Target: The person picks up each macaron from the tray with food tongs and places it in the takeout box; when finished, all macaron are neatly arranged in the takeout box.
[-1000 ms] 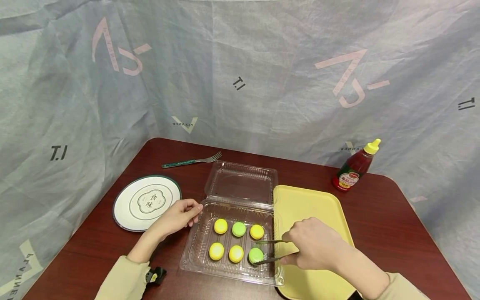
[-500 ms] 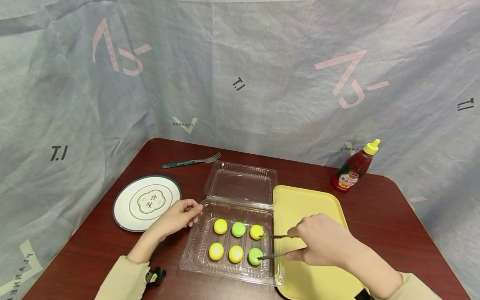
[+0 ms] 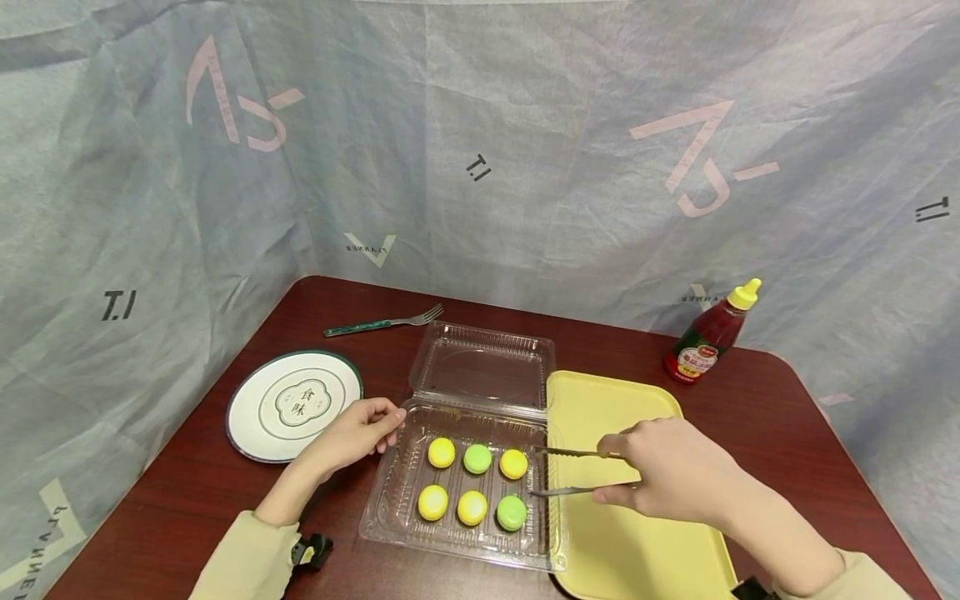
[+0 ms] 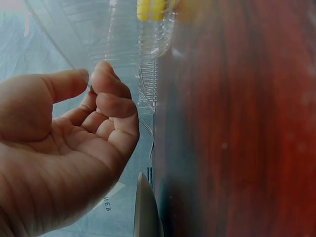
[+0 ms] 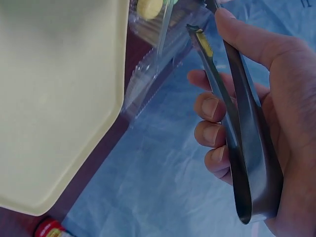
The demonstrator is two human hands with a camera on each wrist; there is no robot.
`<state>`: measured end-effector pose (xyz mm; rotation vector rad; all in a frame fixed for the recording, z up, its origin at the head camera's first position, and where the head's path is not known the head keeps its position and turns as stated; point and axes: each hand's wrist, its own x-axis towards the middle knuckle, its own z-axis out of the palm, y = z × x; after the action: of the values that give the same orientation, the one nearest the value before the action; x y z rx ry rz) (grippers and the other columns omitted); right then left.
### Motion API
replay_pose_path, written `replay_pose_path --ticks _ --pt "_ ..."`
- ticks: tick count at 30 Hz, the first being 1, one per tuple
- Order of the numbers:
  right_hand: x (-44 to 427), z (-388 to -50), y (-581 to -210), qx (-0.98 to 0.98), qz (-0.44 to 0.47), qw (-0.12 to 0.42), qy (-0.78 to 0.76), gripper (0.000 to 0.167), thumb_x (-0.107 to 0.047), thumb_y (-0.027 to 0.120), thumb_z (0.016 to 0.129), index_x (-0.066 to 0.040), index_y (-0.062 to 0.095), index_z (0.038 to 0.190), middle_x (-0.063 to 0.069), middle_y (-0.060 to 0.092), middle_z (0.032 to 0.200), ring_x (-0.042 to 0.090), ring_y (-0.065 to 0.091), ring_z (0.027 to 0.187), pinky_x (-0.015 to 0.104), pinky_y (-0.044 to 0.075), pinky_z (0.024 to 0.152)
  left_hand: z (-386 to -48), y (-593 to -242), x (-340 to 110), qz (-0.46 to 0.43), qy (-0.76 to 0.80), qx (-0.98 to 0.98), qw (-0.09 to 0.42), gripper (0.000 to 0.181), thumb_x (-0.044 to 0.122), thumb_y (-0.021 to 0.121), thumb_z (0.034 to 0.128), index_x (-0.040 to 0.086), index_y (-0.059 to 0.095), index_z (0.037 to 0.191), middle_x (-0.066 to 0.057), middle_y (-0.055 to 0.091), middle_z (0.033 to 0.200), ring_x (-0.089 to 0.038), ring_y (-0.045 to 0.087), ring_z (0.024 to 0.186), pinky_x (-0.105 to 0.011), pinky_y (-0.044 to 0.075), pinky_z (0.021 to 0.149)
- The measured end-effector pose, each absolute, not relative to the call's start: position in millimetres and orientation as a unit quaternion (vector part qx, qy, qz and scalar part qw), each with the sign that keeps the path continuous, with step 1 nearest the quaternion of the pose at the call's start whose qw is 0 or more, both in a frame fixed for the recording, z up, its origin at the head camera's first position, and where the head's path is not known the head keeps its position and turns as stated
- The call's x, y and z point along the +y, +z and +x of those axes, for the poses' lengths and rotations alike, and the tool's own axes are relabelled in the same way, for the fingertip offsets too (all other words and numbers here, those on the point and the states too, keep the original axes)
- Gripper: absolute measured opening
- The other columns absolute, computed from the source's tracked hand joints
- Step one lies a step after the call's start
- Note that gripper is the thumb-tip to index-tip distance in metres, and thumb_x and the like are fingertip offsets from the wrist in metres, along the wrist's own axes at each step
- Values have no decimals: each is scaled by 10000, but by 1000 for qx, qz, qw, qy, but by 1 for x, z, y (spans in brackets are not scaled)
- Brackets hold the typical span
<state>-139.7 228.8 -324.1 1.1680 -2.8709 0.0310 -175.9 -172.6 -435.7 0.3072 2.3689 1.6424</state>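
Observation:
My left hand pinches the upper left rim of a clear plastic clamshell box between thumb and fingers. Several yellow and green macarons stand in two rows in its base, among them a yellow one at back right and a green one at front right. Metal tongs are gripped in my right hand, thumb on one arm and fingers round the other. Their tips are spread over the box's right side, apart from the macarons, with nothing between them.
Right of the box lies a yellow tray, under my right hand. A white plate sits at left, and a green-handled fork behind it. A red sauce bottle stands at back right. The box's lid is folded back.
My right hand has drawn the tongs to the right, from beside the right-hand macarons out over the box's edge. The macarons stay in their places. My left hand has not moved.

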Motion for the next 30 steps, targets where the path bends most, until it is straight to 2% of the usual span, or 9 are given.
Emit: replay_pose_path --ticks 4,12,17,21,24,27,30 --pt "240 -141 -322 -931 363 32 17 382 -602 764 786 -253 715 932 -212 648 783 -38 525 607 274 443 534 -176 -436 -172 105 562 812 121 256 227 541 1045 3 614 944 -35 566 698 -155 518 623 -250 435 562" --pt "266 -141 -317 -948 312 68 2 448 -623 764 773 -228 708 978 -239 446 656 -59 384 556 248 378 523 -176 -435 -172 104 563 811 123 254 223 537 1047 -1 614 955 -38 568 703 -157 520 626 -253 438 564" --pt "284 -140 -319 -953 287 97 11 466 -591 788 768 -201 705 1011 -233 412 647 -54 372 568 245 366 543 -175 -434 -173 104 564 810 124 258 228 538 1047 -1 615 956 -35 567 704 -158 519 628 -252 437 565" --pt "299 -143 -323 -956 265 123 24 481 -577 798 765 -190 719 1040 -212 531 739 -46 401 593 257 385 558 -175 -434 -173 104 564 810 124 261 232 538 1047 0 617 956 -38 566 704 -161 520 629 -250 435 564" --pt "312 -145 -328 -956 253 146 32 453 -551 821 751 -212 723 1036 -171 625 886 -34 484 638 282 421 568 -175 -434 -173 104 564 810 123 260 230 537 1047 -1 617 960 -38 566 706 -163 520 630 -254 437 565" --pt "324 -148 -334 -956 241 164 39 430 -529 838 739 -240 721 1035 -141 660 964 0 574 672 310 455 576 -175 -435 -173 105 563 810 123 259 227 537 1048 -4 616 960 -35 565 705 -164 519 628 -255 437 565" --pt "335 -149 -340 -959 219 175 46 440 -533 841 734 -248 718 1046 -130 668 978 22 599 668 328 467 578 -176 -435 -172 105 563 810 123 259 226 539 1047 -4 613 953 -34 564 702 -163 519 627 -248 435 564"
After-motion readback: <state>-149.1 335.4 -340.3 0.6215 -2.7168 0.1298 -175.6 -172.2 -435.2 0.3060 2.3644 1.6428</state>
